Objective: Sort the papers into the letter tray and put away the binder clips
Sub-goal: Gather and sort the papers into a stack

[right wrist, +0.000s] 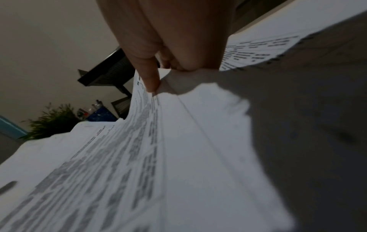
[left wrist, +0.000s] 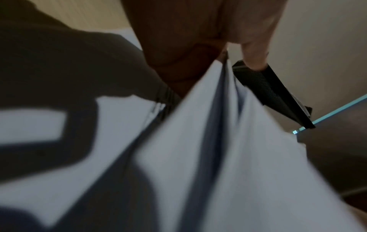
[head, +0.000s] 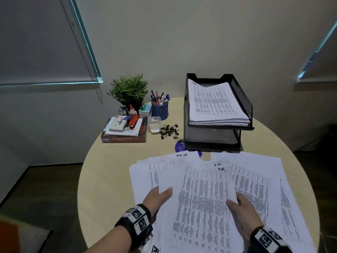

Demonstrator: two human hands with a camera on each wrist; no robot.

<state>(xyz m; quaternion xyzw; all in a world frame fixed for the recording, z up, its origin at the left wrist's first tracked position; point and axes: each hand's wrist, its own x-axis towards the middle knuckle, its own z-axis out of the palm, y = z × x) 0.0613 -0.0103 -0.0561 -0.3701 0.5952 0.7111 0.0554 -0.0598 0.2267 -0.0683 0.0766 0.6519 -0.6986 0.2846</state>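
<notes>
Papers (head: 204, 194) hide both hands' fingers (head: 166, 192); lower tray (head: 211, 141) shadowed.

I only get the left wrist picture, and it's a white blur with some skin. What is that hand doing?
Observer: The left hand grips the left edge of a sheaf of printed sheets, thumb on top.
Visitor: And the black thing behind it?
Observer: That's the tray, which has two tiers. Its top tier holds a stack of papers.
Visitor: Is the other hand busy?
Observer: Yes, the right hand pinches the same sheaf at its right edge.
</notes>
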